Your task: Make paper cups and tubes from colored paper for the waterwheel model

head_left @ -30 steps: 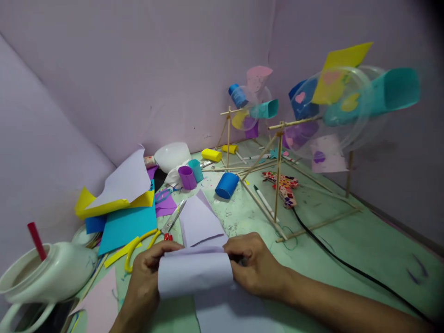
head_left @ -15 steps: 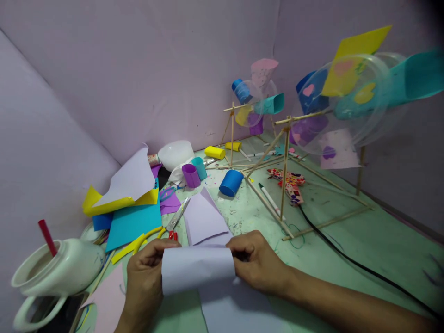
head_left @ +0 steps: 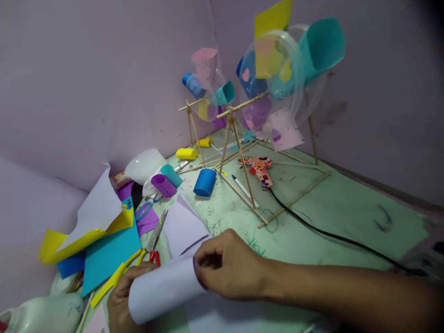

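Note:
Both of my hands hold a pale lilac sheet of paper (head_left: 161,289) curled into a roll near the front edge of the green table (head_left: 333,208). My left hand (head_left: 120,298) grips its left end from below, fingers wrapped round it. At the right end my right hand (head_left: 229,266) pinches the roll with bent fingers. A flat piece of the same lilac paper (head_left: 182,226) lies just beyond the roll.
Scissors with yellow and red handles (head_left: 152,240) lie left of the flat paper. Teal, yellow and blue sheets (head_left: 104,249) pile at the left. Small paper tubes (head_left: 204,181), two stick-framed paper windmills (head_left: 270,78), a patterned glue gun (head_left: 258,167) and its black cable (head_left: 329,236) stand farther back.
The camera has swung and tilted, so everything has shifted left and leans. The lilac roll is now slanted, and my right hand has closed more tightly over its right end.

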Motion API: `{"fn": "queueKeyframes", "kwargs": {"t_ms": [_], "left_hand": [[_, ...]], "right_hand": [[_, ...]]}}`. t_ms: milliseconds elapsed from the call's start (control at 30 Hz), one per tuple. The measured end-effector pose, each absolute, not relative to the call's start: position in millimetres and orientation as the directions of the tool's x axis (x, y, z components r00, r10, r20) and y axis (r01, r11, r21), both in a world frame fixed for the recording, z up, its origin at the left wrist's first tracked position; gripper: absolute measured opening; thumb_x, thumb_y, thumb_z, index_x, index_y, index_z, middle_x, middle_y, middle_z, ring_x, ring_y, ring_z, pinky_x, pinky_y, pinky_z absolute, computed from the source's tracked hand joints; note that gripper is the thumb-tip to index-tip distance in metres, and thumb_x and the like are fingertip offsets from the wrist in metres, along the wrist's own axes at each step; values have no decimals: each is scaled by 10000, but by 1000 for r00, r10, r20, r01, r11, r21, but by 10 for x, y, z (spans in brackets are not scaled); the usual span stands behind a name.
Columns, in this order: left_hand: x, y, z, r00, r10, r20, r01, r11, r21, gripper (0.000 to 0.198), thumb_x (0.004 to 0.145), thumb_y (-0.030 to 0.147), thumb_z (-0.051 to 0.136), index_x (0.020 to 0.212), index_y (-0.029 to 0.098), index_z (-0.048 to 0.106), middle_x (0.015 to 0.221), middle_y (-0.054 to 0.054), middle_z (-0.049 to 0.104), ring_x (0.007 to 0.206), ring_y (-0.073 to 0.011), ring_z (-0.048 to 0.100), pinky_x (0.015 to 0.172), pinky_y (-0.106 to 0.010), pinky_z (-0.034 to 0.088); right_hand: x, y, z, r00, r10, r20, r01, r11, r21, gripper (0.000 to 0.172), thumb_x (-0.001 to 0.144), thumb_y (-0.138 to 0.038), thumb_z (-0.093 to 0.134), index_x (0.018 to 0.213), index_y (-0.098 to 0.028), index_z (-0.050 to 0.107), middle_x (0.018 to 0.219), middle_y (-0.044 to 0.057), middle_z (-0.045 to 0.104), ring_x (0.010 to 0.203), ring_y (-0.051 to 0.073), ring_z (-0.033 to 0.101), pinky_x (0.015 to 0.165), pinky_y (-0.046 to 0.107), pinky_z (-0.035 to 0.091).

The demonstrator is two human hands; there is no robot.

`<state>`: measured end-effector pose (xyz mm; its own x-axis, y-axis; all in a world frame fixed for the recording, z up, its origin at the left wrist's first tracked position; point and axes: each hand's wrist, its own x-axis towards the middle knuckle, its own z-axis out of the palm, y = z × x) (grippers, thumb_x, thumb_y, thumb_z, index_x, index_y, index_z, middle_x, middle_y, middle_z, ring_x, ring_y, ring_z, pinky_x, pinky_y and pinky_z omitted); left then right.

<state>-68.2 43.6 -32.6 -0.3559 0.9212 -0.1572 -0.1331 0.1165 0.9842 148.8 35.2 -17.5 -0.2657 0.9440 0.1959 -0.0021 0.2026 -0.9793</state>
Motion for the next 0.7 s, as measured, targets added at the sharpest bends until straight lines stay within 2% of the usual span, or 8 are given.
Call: {"fn": "queueKeyframes", "kwargs": {"t_ms": [133,267,500,567,700], "left_hand": [[-725,432,-351,-334,934,-123,-75,104,992,229,371,246,767,568,229,651,691,31,688,669,-218,613,540,-309,519],[-706,432,-337,-344,934,-94,-21,93,995,236,413,315,775,586,234,638,688,40,679,692,-216,613,574,-317,520],[-703,448,-286,-353,934,-49,87,85,993,191,489,350,728,593,237,614,671,45,660,663,-214,612,639,-356,517],[-704,457,-284,-337,939,-75,94,112,989,175,499,347,720,575,232,612,639,39,650,662,-218,610,635,-356,514],[-715,437,-324,-305,952,-27,75,52,996,186,448,302,746,568,224,627,647,30,655,671,-210,599,594,-321,505]], "right_hand": [[1483,365,-226,-238,958,163,24,173,-985,159,627,-109,551,616,-137,707,473,-17,578,461,96,516,485,179,428],[1521,387,-221,-276,952,133,-26,131,-991,153,614,-120,567,645,-136,715,514,-10,608,492,98,536,483,166,423],[1608,459,-153,-475,866,-156,-102,-230,-968,312,648,-176,404,709,-106,701,546,29,606,516,126,586,438,175,405],[1598,460,-171,-462,874,-151,-93,-217,-972,276,627,-182,437,695,-110,694,528,18,596,503,123,574,439,175,401],[1559,433,-238,-398,917,-25,-44,-47,-998,143,575,-144,514,580,-114,654,495,-9,574,469,92,513,417,153,351]]}}
